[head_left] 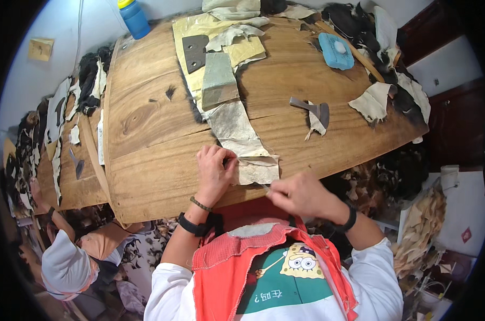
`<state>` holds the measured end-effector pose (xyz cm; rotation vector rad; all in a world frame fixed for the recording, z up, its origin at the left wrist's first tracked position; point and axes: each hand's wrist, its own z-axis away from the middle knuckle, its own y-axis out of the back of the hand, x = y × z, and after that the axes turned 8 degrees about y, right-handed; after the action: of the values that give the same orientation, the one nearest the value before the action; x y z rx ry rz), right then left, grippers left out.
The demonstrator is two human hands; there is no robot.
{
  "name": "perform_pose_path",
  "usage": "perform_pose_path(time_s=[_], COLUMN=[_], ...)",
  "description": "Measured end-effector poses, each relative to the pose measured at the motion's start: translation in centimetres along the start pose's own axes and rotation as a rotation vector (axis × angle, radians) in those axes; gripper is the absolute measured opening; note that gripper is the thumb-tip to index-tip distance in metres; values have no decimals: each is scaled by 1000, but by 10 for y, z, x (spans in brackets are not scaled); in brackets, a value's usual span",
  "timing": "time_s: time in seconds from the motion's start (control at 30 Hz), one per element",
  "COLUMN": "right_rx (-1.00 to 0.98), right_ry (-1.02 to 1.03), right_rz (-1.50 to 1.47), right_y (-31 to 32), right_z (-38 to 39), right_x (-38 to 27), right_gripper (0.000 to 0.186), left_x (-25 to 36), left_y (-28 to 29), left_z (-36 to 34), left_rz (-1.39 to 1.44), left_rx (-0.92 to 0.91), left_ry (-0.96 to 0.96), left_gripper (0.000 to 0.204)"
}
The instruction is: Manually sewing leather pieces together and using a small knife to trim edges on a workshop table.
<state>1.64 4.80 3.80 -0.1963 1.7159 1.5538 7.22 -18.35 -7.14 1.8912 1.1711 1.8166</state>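
A long strip of pale hide pieces [232, 125] runs down the wooden table toward me, its skin side up, with seams across it. At the left edge of its near end, my left hand [216, 168] is closed, thumb and fingers pinching the hide. Close to the strip's lower right corner, my right hand [301, 192] is closed in a fist. A thin, blurred sliver shows by its fingers, too small to name. On the strip's upper part lies a grey-green block [219, 80], and beside that a dark metal plate with holes [194, 53].
Right of the strip, a crescent-bladed knife [320, 112] rests on a hide scrap. Farther back are a light-blue slab [336, 52], a wooden stick [355, 53] and black-and-white fur pieces [355, 24]. A blue bottle [134, 20] stands far left. A co-worker [68, 267] sits at lower left.
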Motion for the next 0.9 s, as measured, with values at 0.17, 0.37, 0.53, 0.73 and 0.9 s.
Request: perform_pose_path(time_s=[0.17, 0.37, 0.53, 0.73, 0.9], right_rx=[-63, -207, -147, 248, 526], right_ry=[244, 421, 104, -397, -191], right_rz=[-279, -502, -446, 74, 137], right_y=[-7, 8, 67, 65, -18], right_z=[4, 6, 50, 84, 50], right_x=[-33, -49, -19, 71, 90], right_gripper=[23, 20, 20, 25, 18], left_x=[5, 7, 6, 1, -2], left_y=[-4, -5, -5, -9, -10], left_z=[1, 2, 3, 5, 4], left_rz=[-89, -127, -90, -7, -3], left_rx=[20, 32, 40, 48, 39], left_ry=[59, 76, 106, 81, 68], left_gripper=[10, 7, 6, 7, 5])
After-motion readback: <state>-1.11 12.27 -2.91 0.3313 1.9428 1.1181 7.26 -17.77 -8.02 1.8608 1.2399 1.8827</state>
